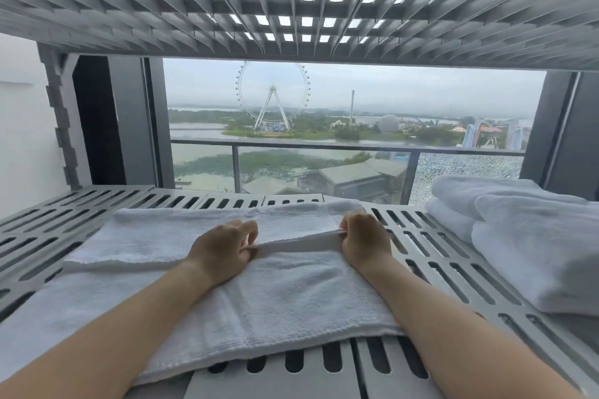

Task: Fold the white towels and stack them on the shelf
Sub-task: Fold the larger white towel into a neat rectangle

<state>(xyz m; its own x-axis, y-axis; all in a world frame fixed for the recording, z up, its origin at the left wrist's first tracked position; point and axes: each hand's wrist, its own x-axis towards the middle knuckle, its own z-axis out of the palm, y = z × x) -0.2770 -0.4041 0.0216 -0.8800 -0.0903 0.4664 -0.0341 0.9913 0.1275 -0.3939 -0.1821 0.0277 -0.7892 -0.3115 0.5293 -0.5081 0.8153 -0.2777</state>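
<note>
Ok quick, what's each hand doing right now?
Left hand: closed, pinching the white towel's edge.
Right hand: closed, pinching the same edge.

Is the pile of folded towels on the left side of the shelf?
No, the folded towels sit at the right end of the slotted shelf, right of the towel both hands pinch.
</note>
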